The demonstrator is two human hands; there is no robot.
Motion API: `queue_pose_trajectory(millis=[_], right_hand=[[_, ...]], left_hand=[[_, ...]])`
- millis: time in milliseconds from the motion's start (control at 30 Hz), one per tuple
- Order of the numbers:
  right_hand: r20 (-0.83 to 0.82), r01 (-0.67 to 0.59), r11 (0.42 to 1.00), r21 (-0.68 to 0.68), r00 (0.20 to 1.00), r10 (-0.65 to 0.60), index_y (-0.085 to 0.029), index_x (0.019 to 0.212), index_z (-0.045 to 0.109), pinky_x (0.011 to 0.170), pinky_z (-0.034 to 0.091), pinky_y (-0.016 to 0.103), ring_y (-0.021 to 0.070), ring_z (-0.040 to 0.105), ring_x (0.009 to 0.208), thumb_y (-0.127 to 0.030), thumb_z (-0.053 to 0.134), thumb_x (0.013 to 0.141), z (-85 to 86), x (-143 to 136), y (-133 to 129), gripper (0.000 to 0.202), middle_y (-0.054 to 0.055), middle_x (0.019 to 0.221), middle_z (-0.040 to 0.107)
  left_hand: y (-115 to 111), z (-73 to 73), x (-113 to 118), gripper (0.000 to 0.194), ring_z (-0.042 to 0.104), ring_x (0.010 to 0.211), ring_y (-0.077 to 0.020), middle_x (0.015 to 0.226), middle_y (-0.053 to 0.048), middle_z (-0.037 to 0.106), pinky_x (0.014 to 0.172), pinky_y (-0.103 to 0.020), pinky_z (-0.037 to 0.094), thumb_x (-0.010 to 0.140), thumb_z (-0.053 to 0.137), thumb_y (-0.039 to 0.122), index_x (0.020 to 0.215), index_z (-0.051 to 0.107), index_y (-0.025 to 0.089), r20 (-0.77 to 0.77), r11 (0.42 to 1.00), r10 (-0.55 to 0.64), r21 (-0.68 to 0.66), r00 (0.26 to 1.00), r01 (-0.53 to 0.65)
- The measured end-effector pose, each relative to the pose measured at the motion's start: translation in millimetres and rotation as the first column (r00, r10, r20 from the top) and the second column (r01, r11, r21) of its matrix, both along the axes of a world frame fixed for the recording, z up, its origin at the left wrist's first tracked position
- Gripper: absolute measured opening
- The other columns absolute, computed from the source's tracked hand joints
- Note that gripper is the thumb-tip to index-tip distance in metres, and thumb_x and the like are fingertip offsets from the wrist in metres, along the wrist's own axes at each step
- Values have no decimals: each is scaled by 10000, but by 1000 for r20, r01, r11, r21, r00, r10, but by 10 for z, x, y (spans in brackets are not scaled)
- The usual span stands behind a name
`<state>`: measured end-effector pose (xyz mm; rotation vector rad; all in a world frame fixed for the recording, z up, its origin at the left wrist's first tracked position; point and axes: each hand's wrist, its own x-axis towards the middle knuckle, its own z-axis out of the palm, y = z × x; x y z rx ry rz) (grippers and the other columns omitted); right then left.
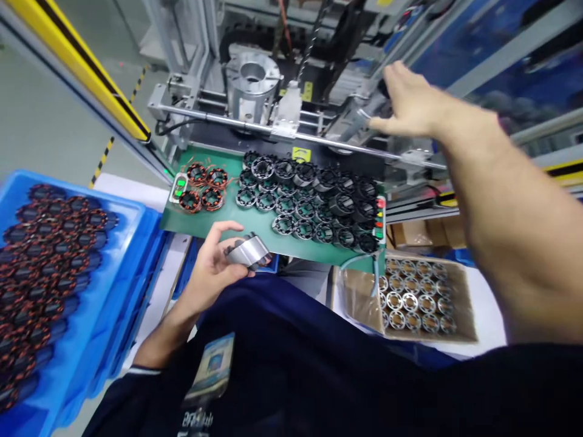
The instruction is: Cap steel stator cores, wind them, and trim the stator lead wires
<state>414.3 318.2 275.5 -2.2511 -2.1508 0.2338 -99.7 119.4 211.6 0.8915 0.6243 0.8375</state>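
Observation:
My left hand (214,261) is closed round a bare stator core (249,251), a silver ring with black end pieces, held tilted in front of the bench's near edge. My right hand (410,103) reaches up to the right side of the machine, its thumb stretched out and apart from the fingers. Beside its thumb is a tilted metal fixture (353,124); whether they touch I cannot tell. On the green bench top (228,227) stand rows of bare stator cores (305,209), some stacked. Several copper-wound stators (212,197) lie at the bench's left end.
An upright metal fixture (252,85) stands behind a horizontal rail (218,119). Blue stacked trays (132,243) at left hold wound stators. A cardboard box (469,303) of metal rings stands at right. A yellow post (91,67) rises at left; button panels flank the bench.

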Motion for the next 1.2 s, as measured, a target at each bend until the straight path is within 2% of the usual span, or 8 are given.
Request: queue_pose_trajectory(millis=[133,267,333,433,533,633,1000,1200], right_hand=[[-39,4,999,34,999,-3,-254,1952,133,1568,90,599,434,70,1921,-617,729,1047,-371,-18,-227,1143,105,2058,11],[-220,-52,987,152,972,85,-429,1826,460,1543,122,693,514,164,1885,-763,872,912,-127,-315,-355,1057,75,1984,378],[-352,-102,958,268,915,196,-452,1682,650,1492,309,699,517,340,1813,-776,858,942,95,-697,-542,833,86,1830,592],[-549,-257,946,197,770,324,-363,1347,866,1128,661,564,369,822,1231,-749,725,1079,335,-1409,-945,491,87,1314,860],[-807,-649,759,-40,469,358,-305,1237,897,985,629,438,258,802,1078,-649,734,1121,376,-1970,-1259,398,55,1204,864],[-883,-750,660,-43,338,327,-282,1210,881,988,575,410,229,743,1071,-589,719,1153,274,-2226,-1367,352,46,1177,826],[-977,-747,634,-200,203,-69,-266,1005,823,1036,545,400,223,737,1156,-574,800,1125,150,-2487,-1357,331,19,1268,820],[-931,-718,611,-333,352,-95,-216,920,780,860,520,354,175,662,902,-630,919,1002,144,-2494,-1209,444,-6,914,755]], left_hand=[[38,134,64,784,917,943,-271,1099,-70,881,745,-280,699,921,1022,626,1430,535,281,6,998,-60,32,998,60],[50,203,126,879,901,917,-276,1073,-56,858,776,-323,689,892,1039,650,1482,495,290,-19,995,-95,32,995,96],[67,203,152,968,898,912,-276,1061,-47,853,768,-321,678,866,1062,642,1536,452,302,0,992,-123,20,992,123],[117,163,189,1064,863,808,-227,987,2,822,689,-270,630,845,1077,641,1595,401,306,12,988,-152,1,988,152],[168,105,234,1104,834,744,-200,986,16,810,647,-254,602,829,1075,666,1622,404,293,-3,987,-160,-29,987,160],[180,57,280,1153,800,690,-188,995,9,802,638,-281,618,795,1076,715,1636,421,273,2,984,-166,-71,986,165],[189,14,229,1109,746,709,-168,1209,-81,776,608,-300,608,801,1005,845,1613,571,227,80,982,-132,-128,988,141],[240,-342,124,1141,815,738,-228,1030,-42,810,675,-324,628,894,911,872,1712,414,252,-10,992,-120,31,993,121]])
